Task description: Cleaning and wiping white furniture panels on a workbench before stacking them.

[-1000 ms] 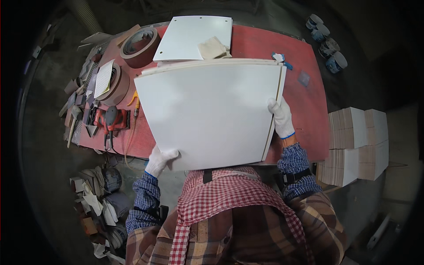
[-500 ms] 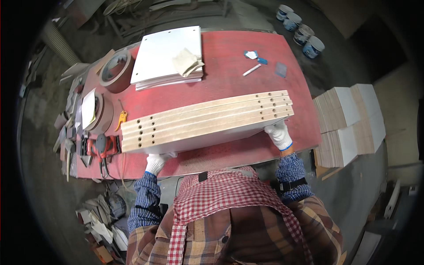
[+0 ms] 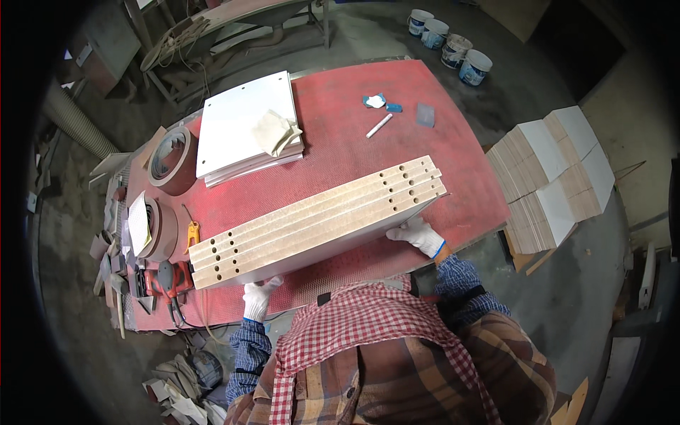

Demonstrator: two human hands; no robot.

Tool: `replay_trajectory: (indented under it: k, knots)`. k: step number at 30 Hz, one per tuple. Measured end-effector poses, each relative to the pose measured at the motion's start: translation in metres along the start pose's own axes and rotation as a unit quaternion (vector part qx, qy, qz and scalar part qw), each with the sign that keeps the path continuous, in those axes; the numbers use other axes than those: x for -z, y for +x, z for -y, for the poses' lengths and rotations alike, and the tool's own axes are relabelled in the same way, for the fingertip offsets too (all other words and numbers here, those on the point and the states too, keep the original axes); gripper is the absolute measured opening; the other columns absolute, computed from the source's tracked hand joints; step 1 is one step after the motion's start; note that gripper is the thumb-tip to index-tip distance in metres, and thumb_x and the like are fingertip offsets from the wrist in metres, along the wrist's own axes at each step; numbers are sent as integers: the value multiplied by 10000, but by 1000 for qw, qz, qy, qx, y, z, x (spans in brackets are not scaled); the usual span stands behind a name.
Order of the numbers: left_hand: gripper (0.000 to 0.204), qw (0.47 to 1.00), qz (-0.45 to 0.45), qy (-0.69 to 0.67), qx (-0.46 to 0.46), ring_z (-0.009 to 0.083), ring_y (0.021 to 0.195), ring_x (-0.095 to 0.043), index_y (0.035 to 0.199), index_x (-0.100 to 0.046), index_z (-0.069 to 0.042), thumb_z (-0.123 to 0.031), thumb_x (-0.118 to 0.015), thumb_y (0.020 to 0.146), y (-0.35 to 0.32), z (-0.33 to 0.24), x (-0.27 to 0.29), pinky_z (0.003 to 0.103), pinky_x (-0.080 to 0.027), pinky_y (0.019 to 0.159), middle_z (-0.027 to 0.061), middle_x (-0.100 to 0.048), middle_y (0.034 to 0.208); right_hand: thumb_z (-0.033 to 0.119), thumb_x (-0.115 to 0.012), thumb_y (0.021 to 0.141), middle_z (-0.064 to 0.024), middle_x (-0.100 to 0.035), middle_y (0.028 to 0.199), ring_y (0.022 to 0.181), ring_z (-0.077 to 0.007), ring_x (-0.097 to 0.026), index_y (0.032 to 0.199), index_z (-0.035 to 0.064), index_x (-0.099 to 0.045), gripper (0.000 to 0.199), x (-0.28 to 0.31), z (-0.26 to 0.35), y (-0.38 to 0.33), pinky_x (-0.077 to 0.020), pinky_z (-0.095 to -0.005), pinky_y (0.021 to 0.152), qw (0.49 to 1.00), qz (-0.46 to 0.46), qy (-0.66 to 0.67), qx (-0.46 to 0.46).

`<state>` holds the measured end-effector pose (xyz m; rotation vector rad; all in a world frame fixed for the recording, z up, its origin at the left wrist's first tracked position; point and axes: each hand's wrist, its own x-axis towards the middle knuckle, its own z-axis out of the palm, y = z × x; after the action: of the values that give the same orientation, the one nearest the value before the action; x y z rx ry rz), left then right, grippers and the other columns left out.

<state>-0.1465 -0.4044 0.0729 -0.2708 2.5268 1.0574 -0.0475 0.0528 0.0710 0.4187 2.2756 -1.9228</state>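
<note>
A tight stack of several pale boards (image 3: pixel 322 219) stands slantwise above the red tabletop, its drilled edges facing up. Small dark holes cluster near both ends, and the board ends are slightly staggered. My left hand (image 3: pixel 260 297), in a white knit glove, grips the stack low on its near side by the left end. My right hand (image 3: pixel 419 236), gloved alike, holds the near side by the right end. Part of the fingers of both hands is hidden by the boards. Whether the stack's underside touches the table, I cannot tell.
On the red table (image 3: pixel 340 152) lie white panels (image 3: pixel 237 127) with a folded cloth (image 3: pixel 271 132), brown rolls (image 3: pixel 172 159), a yellow-handled tool (image 3: pixel 193 235), a red sander (image 3: pixel 168 278) and a white marker (image 3: pixel 379 126). Board stacks (image 3: pixel 542 198) stand right; buckets (image 3: pixel 474 67) stand behind.
The view has shifted and turned. The stack looks smaller and more slanted, its board ends more staggered. My right hand has come inward from the right end; both hands stay at the stack.
</note>
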Motion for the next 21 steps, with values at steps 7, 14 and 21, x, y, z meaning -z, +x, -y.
replay_trajectory:
  k: [7, 14, 21]
  knots:
    - [575, 989, -24, -145, -23, 235, 977, -703, 1225, -670, 2, -277, -893, 774, -16, -5, -6, 376, -565, 867, 161, -745, 1116, 445, -918, 742, -128, -578, 1411, 1300, -220, -515, 1454, -28, -483, 960, -4, 9, 9, -413, -365, 1108, 991, 34, -86, -93]
    - [667, 997, 7, -59, -41, 245, 1055, -689, 1238, -689, -11, -388, -917, 736, -19, -7, -4, 389, -550, 927, 140, -745, 1126, 267, -835, 863, -140, -572, 1433, 1288, -221, -541, 1435, -50, -501, 734, 3, 1, -6, -420, -372, 1111, 997, 54, 52, 34]
    - [574, 990, 58, -92, -94, 260, 1080, -702, 1222, -711, -62, -411, -833, 783, -11, -1, 34, 387, -545, 930, 146, -748, 1161, 270, -881, 822, -120, -626, 1344, 1203, -217, -583, 1390, -13, -544, 718, 16, 15, -1, -486, -361, 1020, 995, -22, -96, -13]
